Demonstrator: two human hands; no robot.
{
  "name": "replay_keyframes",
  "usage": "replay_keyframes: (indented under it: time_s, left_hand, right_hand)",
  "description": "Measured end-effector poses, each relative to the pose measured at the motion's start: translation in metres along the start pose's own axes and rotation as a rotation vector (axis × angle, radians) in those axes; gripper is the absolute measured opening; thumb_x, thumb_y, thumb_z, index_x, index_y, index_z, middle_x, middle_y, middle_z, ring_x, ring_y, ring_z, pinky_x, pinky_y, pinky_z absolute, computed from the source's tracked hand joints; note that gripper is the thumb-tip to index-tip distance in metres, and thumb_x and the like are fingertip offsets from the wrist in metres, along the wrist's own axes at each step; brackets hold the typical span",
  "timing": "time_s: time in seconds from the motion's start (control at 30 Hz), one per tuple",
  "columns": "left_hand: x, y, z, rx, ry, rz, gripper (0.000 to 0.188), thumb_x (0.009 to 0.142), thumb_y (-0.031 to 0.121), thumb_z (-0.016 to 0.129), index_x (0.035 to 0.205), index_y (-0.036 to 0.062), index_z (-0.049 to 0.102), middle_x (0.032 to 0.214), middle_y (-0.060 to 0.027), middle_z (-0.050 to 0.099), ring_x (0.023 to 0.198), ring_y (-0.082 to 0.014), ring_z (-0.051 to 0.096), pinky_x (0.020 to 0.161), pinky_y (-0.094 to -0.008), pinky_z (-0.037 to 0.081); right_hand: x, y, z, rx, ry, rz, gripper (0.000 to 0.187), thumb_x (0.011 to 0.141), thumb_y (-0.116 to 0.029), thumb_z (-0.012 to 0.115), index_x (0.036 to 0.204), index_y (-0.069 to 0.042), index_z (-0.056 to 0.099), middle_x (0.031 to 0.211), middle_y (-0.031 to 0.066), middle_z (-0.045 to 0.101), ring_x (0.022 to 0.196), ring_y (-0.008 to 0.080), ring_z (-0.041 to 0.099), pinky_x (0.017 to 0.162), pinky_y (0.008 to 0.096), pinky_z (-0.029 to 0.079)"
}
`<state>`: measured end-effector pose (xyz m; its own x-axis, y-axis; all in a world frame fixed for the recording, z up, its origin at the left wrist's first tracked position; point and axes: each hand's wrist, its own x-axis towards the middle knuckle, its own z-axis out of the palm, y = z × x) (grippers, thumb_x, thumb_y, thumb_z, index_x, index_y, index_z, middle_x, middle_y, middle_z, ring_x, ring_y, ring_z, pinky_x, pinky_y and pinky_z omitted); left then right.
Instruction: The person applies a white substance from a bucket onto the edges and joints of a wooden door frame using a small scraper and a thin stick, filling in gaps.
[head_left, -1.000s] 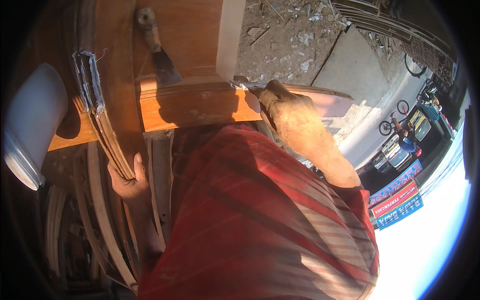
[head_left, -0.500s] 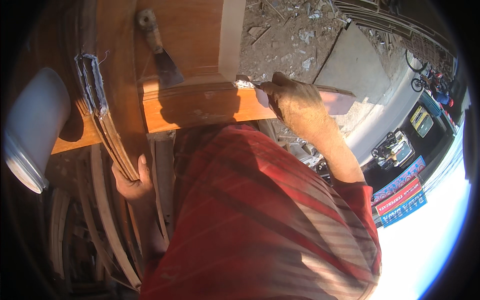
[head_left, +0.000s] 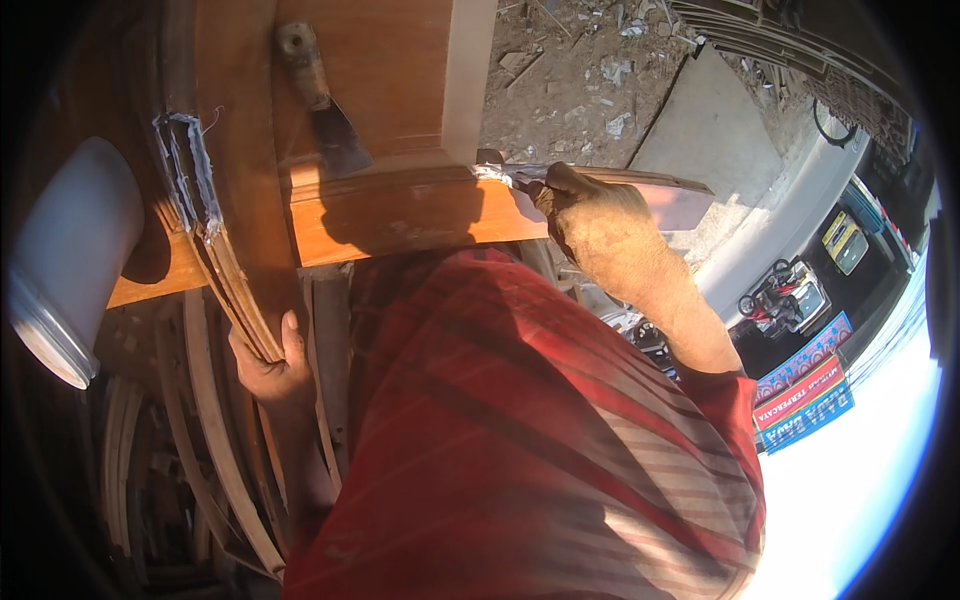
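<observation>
My left hand (head_left: 270,365) is closed round the lower ends of thin wooden strips (head_left: 235,270). Thick white paste (head_left: 190,165) coats their upper ends. At the edge of an orange-brown wooden panel (head_left: 370,85), my right hand (head_left: 600,215) is closed with its fingers bent. A dark narrow tip shows at its fingertips, but what it grips is mostly hidden. White paste (head_left: 492,173) sits on the panel's edge right beside those fingertips. On the panel lies a putty knife (head_left: 322,95) with a wooden handle and dark blade.
A white plastic tub (head_left: 75,250) lies on its side at the left. Several long wooden strips (head_left: 215,430) are below the panel. Debris covers the ground (head_left: 570,70) beyond it. A road with parked motorbikes (head_left: 785,300) and vehicles runs at the right.
My right hand has shifted slightly down and right, and its fingertips have turned toward the paste on the panel's edge. The left hand and its strips have barely moved.
</observation>
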<state>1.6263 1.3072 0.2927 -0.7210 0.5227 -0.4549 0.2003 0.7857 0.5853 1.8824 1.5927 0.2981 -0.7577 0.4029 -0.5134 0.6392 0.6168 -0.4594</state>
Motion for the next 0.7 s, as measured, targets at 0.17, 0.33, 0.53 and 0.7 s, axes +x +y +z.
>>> replay_keyframes:
  time_s: [0.17,0.33,0.53,0.7]
  left_hand:
    - [-0.003,-0.001,-0.001,-0.025,-0.025,-0.069,0.032,0.094,0.009,0.076,0.119,-0.0031,0.058,0.086,-0.0049,0.064,0.072,-0.0091,0.058,0.069,-0.0263,0.051]
    - [-0.001,-0.006,-0.005,0.025,-0.048,0.004,0.041,0.096,0.01,0.074,0.131,-0.0022,0.057,0.107,-0.0089,0.065,0.091,-0.0149,0.062,0.084,-0.0289,0.051]
    - [0.0,-0.013,-0.003,0.006,-0.03,0.064,0.041,0.094,0.008,0.076,0.13,-0.0028,0.058,0.105,-0.0098,0.065,0.088,-0.0143,0.062,0.081,-0.0289,0.052]
    - [-0.004,-0.01,-0.006,-0.019,-0.053,-0.148,0.042,0.093,0.008,0.077,0.129,-0.0033,0.058,0.105,-0.0108,0.065,0.088,-0.0156,0.062,0.081,-0.0294,0.052]
  right_hand:
    - [0.001,0.014,-0.029,-0.075,-0.152,0.05,0.009,0.091,-0.008,0.062,0.099,-0.004,0.064,0.093,0.0133,0.059,0.083,0.037,0.066,0.069,0.0487,0.054]
    - [-0.009,-0.002,-0.011,-0.088,-0.08,0.001,0.018,0.087,-0.007,0.064,0.104,-0.007,0.068,0.09,0.0097,0.058,0.082,0.0312,0.067,0.067,0.0443,0.055]
    - [-0.008,-0.004,-0.005,-0.158,-0.104,-0.02,0.027,0.087,-0.007,0.063,0.113,-0.008,0.068,0.099,0.0064,0.061,0.082,0.0267,0.066,0.068,0.038,0.057]
    - [-0.013,-0.004,-0.025,0.052,-0.007,0.052,0.031,0.085,-0.007,0.066,0.116,-0.006,0.067,0.096,0.0085,0.061,0.082,0.0297,0.068,0.067,0.0403,0.057]
